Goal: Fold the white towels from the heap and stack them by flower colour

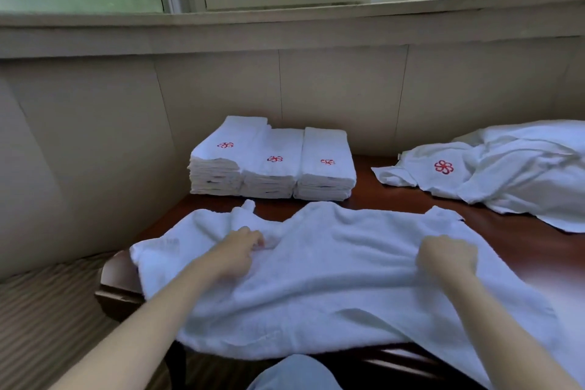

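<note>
A white towel lies spread and rumpled across the near part of the dark wooden table, its front edge hanging over the table's edge. My left hand pinches a fold near the towel's left part. My right hand grips a bunch of the cloth on the right. At the back stand three stacks of folded white towels side by side, each topped by a red flower. The heap of unfolded towels lies at the back right, one red flower showing.
A beige panelled wall and a window sill run behind the table. A striped cushion sits low on the left beside the table's corner. My knee in light blue cloth shows under the front edge.
</note>
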A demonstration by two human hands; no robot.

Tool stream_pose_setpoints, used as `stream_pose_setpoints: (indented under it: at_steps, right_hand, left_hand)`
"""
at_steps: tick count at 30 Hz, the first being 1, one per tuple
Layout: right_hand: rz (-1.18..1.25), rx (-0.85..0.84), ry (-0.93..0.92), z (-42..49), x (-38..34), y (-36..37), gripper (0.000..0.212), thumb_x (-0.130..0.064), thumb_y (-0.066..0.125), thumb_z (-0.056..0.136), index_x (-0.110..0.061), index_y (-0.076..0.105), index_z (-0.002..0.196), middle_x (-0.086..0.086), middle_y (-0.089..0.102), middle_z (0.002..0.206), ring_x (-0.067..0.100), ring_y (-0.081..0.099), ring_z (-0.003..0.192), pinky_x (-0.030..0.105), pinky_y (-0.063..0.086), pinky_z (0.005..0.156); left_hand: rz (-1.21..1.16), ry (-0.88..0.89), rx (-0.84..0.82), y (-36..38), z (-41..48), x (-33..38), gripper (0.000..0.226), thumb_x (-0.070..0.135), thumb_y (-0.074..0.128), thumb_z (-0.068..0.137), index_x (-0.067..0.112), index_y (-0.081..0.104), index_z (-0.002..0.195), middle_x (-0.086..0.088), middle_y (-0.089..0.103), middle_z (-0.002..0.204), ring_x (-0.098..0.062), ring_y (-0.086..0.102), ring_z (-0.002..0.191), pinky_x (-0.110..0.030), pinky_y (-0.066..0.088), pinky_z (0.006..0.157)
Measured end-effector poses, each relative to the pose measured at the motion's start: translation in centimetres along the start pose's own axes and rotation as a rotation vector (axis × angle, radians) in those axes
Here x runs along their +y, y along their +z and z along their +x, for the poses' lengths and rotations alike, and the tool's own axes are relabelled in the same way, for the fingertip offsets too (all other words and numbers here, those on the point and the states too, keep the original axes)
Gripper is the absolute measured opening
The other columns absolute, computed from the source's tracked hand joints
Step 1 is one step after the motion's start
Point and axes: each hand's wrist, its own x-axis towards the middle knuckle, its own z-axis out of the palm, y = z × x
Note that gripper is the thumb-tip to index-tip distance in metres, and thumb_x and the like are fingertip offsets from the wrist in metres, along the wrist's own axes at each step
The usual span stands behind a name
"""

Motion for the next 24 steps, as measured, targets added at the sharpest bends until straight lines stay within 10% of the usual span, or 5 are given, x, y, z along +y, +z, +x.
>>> stream_pose_setpoints:
  at_steps: [6,14,20,24]
  right_hand:
    - [0.335,0.069,-0.239,0.3,-3.5,3.5,0.038,-0.037,0.029,0.098,-0.025,0.041,0.133,0.003,0.041,0.142,0.024,0.035,0.132,0.040,0.028,0.107]
    - [0.287,-0.107,-0.013,3.2,-1.8,3.1,0.070,-0.071,0.019,0.087,-0.038,0.015,0.149,-0.008,0.008,0.159,0.027,0.008,0.146,0.061,0.013,0.112]
    - [0.328,-0.288,0.003,3.2,-1.7,-0.2,0.091,-0.077,0.042,0.077,-0.028,0.020,0.150,0.006,0.015,0.157,0.035,0.025,0.140,0.056,0.030,0.108]
    - [0.035,-0.377,0.083,0.8,-3.9,-2.0,0.096,-0.089,0.023,0.072,-0.024,0.039,0.142,0.008,0.043,0.144,0.036,0.043,0.129,0.060,0.026,0.108]
  left_hand:
    - [0.026,-0.160,0.139,3.2,3.8,-3.6,0.053,0.042,0.027,0.100,0.045,0.008,0.149,0.012,-0.009,0.159,-0.011,-0.010,0.146,-0.060,0.007,0.111]
    - [-0.162,-0.572,0.200,2.1,5.6,-8.4,0.080,0.078,0.018,0.084,0.040,-0.006,0.150,0.004,-0.011,0.160,-0.034,-0.009,0.146,-0.052,0.010,0.115]
    - [-0.220,-0.677,0.249,2.5,1.9,-7.8,0.091,0.072,0.021,0.088,0.017,-0.013,0.152,0.001,-0.010,0.160,-0.036,-0.015,0.144,-0.052,0.013,0.114]
    - [-0.141,-0.861,0.165,2.4,-1.3,-7.5,0.088,0.071,0.017,0.089,0.012,0.000,0.153,-0.005,-0.008,0.160,-0.040,-0.008,0.143,-0.073,0.005,0.105]
